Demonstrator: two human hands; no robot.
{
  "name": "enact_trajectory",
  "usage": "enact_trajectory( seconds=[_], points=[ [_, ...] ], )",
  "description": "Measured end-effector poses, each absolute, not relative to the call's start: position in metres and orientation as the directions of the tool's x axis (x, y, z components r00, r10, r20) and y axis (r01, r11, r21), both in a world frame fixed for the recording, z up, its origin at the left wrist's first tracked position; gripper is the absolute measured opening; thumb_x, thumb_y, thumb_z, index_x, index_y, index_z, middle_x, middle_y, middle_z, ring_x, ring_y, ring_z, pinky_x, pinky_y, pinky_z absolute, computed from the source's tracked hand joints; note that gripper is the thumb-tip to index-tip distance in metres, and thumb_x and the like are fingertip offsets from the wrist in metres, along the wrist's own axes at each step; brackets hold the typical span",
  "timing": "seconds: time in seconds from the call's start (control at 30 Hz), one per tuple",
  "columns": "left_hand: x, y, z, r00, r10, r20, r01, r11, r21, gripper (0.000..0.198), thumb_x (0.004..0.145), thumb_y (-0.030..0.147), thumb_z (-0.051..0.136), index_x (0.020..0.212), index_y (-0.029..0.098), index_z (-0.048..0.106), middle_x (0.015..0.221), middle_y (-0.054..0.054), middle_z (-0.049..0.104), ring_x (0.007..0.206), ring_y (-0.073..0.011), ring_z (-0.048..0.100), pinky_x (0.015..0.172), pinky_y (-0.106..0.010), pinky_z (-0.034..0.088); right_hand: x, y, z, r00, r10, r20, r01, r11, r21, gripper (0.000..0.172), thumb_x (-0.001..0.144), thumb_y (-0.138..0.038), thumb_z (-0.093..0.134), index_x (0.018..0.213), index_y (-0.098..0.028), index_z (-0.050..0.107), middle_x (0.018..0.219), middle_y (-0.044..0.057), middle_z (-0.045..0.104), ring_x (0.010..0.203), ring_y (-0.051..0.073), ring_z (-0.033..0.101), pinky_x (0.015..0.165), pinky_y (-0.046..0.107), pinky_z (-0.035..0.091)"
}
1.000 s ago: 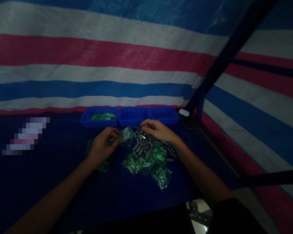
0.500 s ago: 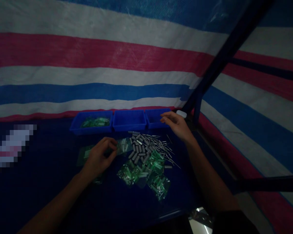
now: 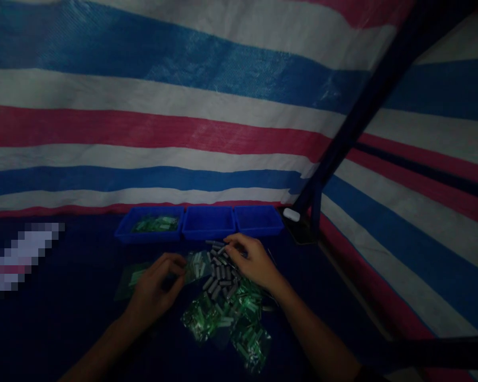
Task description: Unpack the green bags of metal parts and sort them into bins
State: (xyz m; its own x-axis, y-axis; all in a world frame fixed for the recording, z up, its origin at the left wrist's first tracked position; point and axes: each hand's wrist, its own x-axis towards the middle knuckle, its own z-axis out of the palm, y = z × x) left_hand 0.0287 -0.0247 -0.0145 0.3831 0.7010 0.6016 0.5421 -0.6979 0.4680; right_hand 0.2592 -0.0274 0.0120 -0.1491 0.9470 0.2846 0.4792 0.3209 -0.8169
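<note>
My left hand (image 3: pixel 157 286) has its thumb and fingers curled together at the left edge of a small clear plastic bag (image 3: pixel 199 265) with pale strips inside. Over the far side of a pile of short grey cylinders (image 3: pixel 223 273) is my right hand (image 3: pixel 250 261). Its thumb and forefinger come close together in a pinch, and whatever lies between them is too dark to make out. The right hand and forearm mostly cover a heap of thin metal rods. Green packets (image 3: pixel 203 318) lie in front of the cylinders, and another green packet (image 3: pixel 133 278) sits beyond my left hand.
Three blue bins stand in a row at the back: the left bin (image 3: pixel 121 229) with green packets, a middle bin (image 3: pixel 209 229) and a right bin (image 3: pixel 258 229). A white case (image 3: pixel 291 215) rests beside them. A dark metal post (image 3: pixel 342 130) rises at the right before striped sheeting.
My right hand has come down and left from by the right bin to the grey cylinders. My left hand stays at the clear bag. The view has tilted upward.
</note>
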Motion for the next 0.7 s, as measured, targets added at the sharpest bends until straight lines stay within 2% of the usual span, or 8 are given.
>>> enact_trajectory(
  seconds=[0.07, 0.23, 0.4, 0.53, 0.6, 0.7],
  points=[
    [0.032, -0.032, -0.009, 0.361, 0.661, 0.657, 0.544, -0.722, 0.428, 0.007, 0.073, 0.018, 0.053, 0.067, 0.021, 0.050, 0.079, -0.003, 0.061, 0.073, -0.0147, 0.061, 0.062, -0.026, 0.050, 0.244, -0.037, 0.016, -0.101, 0.946, 0.308, 0.444, 0.320, -0.837, 0.023, 0.081, -0.034, 0.050, 0.098, -0.022, 0.056, 0.078, 0.002, 0.062, 0.071, 0.014, 0.057, 0.064, 0.028, 0.044],
    [0.032, -0.043, -0.002, 0.300, 0.627, 0.719, 0.579, -0.719, 0.385, 0.006, 0.072, 0.019, 0.053, 0.067, 0.021, 0.052, 0.086, -0.004, 0.060, 0.078, -0.0158, 0.059, 0.068, -0.029, 0.050, 0.206, -0.061, 0.019, -0.126, 0.948, 0.291, 0.358, 0.317, -0.878, 0.036, 0.079, -0.036, 0.052, 0.112, -0.023, 0.048, 0.085, 0.004, 0.061, 0.069, 0.015, 0.055, 0.061, 0.029, 0.044],
    [0.032, -0.042, -0.007, 0.324, 0.657, 0.681, 0.573, -0.709, 0.412, 0.004, 0.074, 0.018, 0.052, 0.071, 0.019, 0.053, 0.094, -0.006, 0.055, 0.087, -0.0165, 0.056, 0.077, -0.032, 0.048, 0.180, -0.065, 0.008, 0.030, 0.940, 0.341, 0.299, 0.317, -0.900, 0.031, 0.079, -0.028, 0.047, 0.110, -0.023, 0.046, 0.081, 0.003, 0.058, 0.071, 0.016, 0.055, 0.063, 0.029, 0.045],
    [0.035, -0.039, -0.012, 0.277, 0.737, 0.617, 0.560, -0.645, 0.519, 0.005, 0.074, 0.019, 0.050, 0.079, 0.018, 0.053, 0.110, -0.008, 0.045, 0.100, -0.0195, 0.051, 0.078, -0.033, 0.048, 0.172, -0.060, 0.000, 0.081, 0.910, 0.407, 0.384, 0.348, -0.855, 0.026, 0.078, -0.022, 0.046, 0.103, -0.022, 0.049, 0.092, 0.003, 0.058, 0.084, 0.017, 0.055, 0.077, 0.031, 0.043],
    [0.035, -0.037, -0.014, 0.311, 0.783, 0.539, 0.520, -0.615, 0.593, 0.006, 0.075, 0.020, 0.047, 0.078, 0.018, 0.052, 0.103, -0.007, 0.048, 0.093, -0.0178, 0.054, 0.073, -0.030, 0.049, 0.171, -0.059, -0.003, 0.063, 0.905, 0.421, 0.421, 0.358, -0.833, 0.025, 0.078, -0.020, 0.045, 0.103, -0.022, 0.049, 0.095, 0.003, 0.058, 0.087, 0.017, 0.054, 0.080, 0.032, 0.042],
    [0.033, -0.033, -0.016, 0.405, 0.814, 0.416, 0.477, -0.576, 0.663, 0.005, 0.075, 0.020, 0.044, 0.076, 0.018, 0.049, 0.077, -0.002, 0.054, 0.072, -0.0145, 0.055, 0.065, -0.027, 0.047, 0.171, -0.059, -0.007, 0.043, 0.901, 0.431, 0.460, 0.365, -0.809, 0.024, 0.077, -0.020, 0.045, 0.101, -0.022, 0.050, 0.089, 0.003, 0.058, 0.082, 0.017, 0.054, 0.077, 0.032, 0.043]
  ],
)
